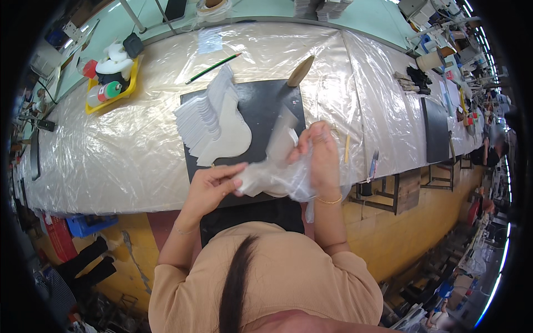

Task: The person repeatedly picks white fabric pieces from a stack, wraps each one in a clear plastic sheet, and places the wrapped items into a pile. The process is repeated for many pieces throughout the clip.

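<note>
Clock positions taken from the middle of the black board. Biggest first.

- Work table (155, 72), covered in clear, wrinkled plastic sheeting, runs all round the board.
- Black board (258, 105) lies flat on it, directly ahead of the person, who sits at 6 o'clock.
- White stack (229, 136): flat curved pieces, fanned out, at 9 o'clock, partly over the board's left edge.
- Clear plastic film (280, 178), crumpled and whitish, at 5 o'clock by the near edge, spanning the gap between both hands. Pale inside; blur hides what that is.
- Right hand (319, 158) at 4 o'clock, raised, fingers half curled, film against the palm side. Motion blur: can't tell if the fingertips are closed on it.
- Left hand (216, 184) at 7 o'clock, thumb and fingers pinched together on the film's left end.
- Second dark board (436, 130) at 3 o'clock, well apart.
- Yellow tray (133, 75) at 10 o'clock, bottles in it.
- Wooden tool (301, 71), pointed, at 1 o'clock, at the board's far right corner.
- Green pencil (214, 68) at 11 o'clock, lying diagonally on the sheeting.
- Thin yellow stick (347, 149) at 3–4 o'clock, beyond the right hand.
</note>
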The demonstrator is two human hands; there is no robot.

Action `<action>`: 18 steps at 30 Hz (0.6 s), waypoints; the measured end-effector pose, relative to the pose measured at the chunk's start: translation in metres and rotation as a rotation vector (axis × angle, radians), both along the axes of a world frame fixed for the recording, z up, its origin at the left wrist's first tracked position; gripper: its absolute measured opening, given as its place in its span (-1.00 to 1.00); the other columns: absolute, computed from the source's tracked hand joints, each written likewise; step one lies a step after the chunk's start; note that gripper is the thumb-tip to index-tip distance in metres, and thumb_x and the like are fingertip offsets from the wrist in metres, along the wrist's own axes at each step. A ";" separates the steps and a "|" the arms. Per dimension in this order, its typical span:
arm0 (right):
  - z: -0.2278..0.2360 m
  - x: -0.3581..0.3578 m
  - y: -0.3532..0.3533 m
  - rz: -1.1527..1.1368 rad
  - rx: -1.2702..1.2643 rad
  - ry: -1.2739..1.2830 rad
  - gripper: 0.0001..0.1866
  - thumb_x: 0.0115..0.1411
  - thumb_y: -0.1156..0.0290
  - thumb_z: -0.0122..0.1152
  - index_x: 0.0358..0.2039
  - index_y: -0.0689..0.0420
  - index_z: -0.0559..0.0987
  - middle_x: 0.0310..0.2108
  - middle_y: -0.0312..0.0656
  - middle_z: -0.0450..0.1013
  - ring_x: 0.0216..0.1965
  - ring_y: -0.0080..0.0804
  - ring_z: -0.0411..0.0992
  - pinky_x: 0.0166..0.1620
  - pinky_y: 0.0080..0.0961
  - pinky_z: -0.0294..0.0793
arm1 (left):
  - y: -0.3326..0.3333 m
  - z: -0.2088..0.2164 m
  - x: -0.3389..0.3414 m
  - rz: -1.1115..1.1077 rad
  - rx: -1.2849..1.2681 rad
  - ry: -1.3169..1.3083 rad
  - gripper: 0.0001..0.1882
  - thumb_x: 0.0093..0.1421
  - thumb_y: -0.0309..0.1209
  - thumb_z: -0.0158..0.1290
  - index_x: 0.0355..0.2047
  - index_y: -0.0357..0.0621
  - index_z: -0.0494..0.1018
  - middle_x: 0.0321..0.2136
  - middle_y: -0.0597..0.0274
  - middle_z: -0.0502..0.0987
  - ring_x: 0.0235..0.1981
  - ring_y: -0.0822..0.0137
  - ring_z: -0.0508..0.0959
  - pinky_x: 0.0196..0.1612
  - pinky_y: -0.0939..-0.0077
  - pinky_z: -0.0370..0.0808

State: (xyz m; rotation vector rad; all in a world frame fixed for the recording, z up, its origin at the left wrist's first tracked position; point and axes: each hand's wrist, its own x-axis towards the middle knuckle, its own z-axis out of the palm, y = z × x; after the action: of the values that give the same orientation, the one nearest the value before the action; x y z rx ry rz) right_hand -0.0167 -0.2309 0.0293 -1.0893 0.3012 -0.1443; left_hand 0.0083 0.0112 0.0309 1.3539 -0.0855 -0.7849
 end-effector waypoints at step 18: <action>0.022 -0.003 -0.163 -0.971 -0.622 -0.128 -0.95 0.37 0.39 -0.07 -0.25 0.05 0.35 -0.51 -0.31 0.31 -0.56 -0.67 0.22 -0.52 -0.72 0.22 | -0.018 -0.034 -0.002 -0.151 0.138 0.134 -0.66 0.20 -0.63 0.03 0.01 -0.39 0.46 -0.19 0.01 0.57 -0.32 0.30 0.63 -0.25 0.60 0.60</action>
State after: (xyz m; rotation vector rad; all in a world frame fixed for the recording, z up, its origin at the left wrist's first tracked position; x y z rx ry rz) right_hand -0.0197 -0.3935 0.0509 -1.4546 0.6796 -1.2329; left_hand 0.0065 -0.0064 -0.0032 1.4327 -0.0291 -1.0221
